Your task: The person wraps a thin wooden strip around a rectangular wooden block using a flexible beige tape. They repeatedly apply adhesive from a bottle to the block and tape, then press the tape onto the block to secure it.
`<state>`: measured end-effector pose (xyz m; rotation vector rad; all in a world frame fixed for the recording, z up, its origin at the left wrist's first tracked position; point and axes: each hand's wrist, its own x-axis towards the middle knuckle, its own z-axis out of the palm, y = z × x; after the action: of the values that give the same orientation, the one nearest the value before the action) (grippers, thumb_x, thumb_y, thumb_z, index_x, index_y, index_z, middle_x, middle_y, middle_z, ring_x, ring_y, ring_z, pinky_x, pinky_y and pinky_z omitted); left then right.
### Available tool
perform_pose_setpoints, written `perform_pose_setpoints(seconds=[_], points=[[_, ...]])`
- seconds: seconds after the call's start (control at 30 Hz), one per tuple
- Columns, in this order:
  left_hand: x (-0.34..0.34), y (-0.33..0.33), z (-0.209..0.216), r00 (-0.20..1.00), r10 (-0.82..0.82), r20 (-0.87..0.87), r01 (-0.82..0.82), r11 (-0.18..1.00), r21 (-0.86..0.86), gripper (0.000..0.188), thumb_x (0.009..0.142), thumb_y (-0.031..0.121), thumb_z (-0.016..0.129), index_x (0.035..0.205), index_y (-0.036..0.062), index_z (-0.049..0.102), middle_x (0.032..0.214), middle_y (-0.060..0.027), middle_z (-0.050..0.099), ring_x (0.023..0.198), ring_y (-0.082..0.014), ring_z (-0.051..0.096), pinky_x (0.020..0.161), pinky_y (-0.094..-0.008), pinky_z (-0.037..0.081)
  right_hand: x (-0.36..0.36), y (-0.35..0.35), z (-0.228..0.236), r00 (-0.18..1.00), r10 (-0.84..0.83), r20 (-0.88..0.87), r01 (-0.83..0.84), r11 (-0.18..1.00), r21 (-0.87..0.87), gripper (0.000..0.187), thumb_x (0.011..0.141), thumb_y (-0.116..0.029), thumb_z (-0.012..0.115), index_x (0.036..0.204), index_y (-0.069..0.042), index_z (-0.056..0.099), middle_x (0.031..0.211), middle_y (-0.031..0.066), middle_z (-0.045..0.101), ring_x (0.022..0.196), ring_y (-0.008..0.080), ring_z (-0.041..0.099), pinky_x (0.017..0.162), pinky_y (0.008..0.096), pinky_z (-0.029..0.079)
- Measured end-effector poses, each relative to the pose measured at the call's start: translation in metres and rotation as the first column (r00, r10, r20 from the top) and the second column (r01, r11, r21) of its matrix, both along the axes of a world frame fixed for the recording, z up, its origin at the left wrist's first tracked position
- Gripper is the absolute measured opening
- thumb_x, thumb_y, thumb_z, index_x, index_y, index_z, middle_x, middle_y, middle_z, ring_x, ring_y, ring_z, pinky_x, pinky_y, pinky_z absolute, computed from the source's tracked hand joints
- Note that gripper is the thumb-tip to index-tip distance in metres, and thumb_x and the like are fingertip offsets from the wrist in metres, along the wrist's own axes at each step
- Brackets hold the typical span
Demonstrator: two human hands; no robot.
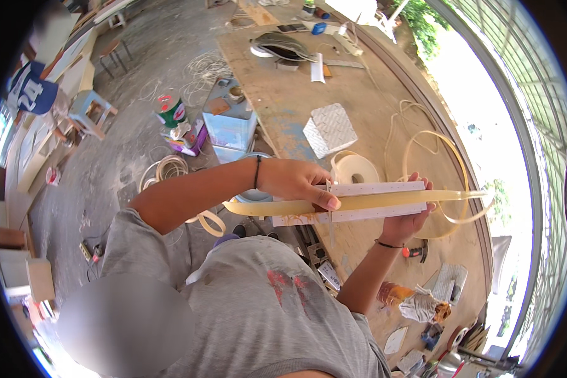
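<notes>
Yellow on white: pressing the strip (384, 199) along the panel (378, 188) with left hand (296, 179), palm down, thumb on top. Clamping the panel's right end from beneath with right hand (402, 225), above the workbench (277, 88).

Upper garment: grey short-sleeved shirt (246, 302), creased, fabric slightly mottled. Two irregular red stains (288, 290) side by side on the front. Curved neckline band (296, 364), same grey. Left sleeve (138, 249) loose and wide. Left hand (296, 179) ungloved; thin black wristband (257, 171) at its wrist. Right hand (404, 225) likewise ungloved; thin dark cord (390, 245) round that wrist. Footwear (240, 231): dark tips only, detail too small.
</notes>
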<state>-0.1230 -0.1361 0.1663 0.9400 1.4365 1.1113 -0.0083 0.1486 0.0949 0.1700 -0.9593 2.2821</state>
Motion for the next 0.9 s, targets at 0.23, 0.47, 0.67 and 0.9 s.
perform_pose_setpoints(seconds=[0.23, 0.47, 0.67, 0.9], points=[[0.007, 0.01, -0.008, 0.998, 0.022, 0.05, -0.024, 0.999, 0.048, 0.059, 0.084, 0.046, 0.068, 0.118, -0.0005, 0.053, 0.102, -0.0061, 0.06, 0.093, -0.0099, 0.055, 0.079, -0.0245, 0.045, -0.001, 0.004, 0.014, 0.999, 0.031, -0.019, -0.034, 0.984, -0.173, 0.032, 0.095, -0.033, 0.053, 0.114, -0.007, 0.053, 0.118, 0.0044, 0.056, 0.121, 0.0223, 0.049, 0.102, 0.0494, 0.041], [0.009, -0.027, -0.021, 0.988, 0.038, 0.151, -0.05, 0.996, 0.074, 0.065, 0.08, 0.047, 0.072, 0.122, 0.0012, 0.051, 0.103, -0.0045, 0.06, 0.097, -0.0098, 0.055, 0.084, -0.0261, 0.045, 0.0, 0.084, 0.028, 0.982, -0.123, -0.141, 0.101, 0.982, -0.158, 0.024, 0.097, -0.027, 0.049, 0.109, -0.008, 0.058, 0.105, 0.0031, 0.064, 0.114, 0.0211, 0.055, 0.104, 0.0539, 0.037], [-0.012, -0.101, -0.048, 0.997, -0.001, 0.073, -0.007, 0.994, 0.107, 0.073, 0.075, 0.053, 0.073, 0.123, 0.0019, 0.052, 0.11, -0.004, 0.059, 0.103, -0.0121, 0.053, 0.09, -0.0284, 0.042, 0.059, 0.282, 0.078, 0.789, -0.607, 0.098, 0.615, 0.777, -0.135, 0.049, 0.096, -0.043, 0.045, 0.115, 0.002, 0.054, 0.125, 0.0104, 0.058, 0.121, 0.0256, 0.048, 0.104, 0.0506, 0.034], [-0.02, -0.086, -0.061, 0.998, 0.048, -0.043, -0.043, 0.993, 0.113, 0.064, 0.083, 0.048, 0.066, 0.125, 0.0019, 0.051, 0.111, -0.007, 0.057, 0.106, -0.0146, 0.051, 0.09, -0.0295, 0.042, 0.011, 0.131, 0.0, 0.934, -0.171, 0.313, 0.244, 0.946, -0.213, 0.104, 0.077, -0.08, 0.039, 0.137, 0.004, 0.035, 0.145, 0.0185, 0.036, 0.133, 0.0293, 0.033, 0.108, 0.0503, 0.026]])
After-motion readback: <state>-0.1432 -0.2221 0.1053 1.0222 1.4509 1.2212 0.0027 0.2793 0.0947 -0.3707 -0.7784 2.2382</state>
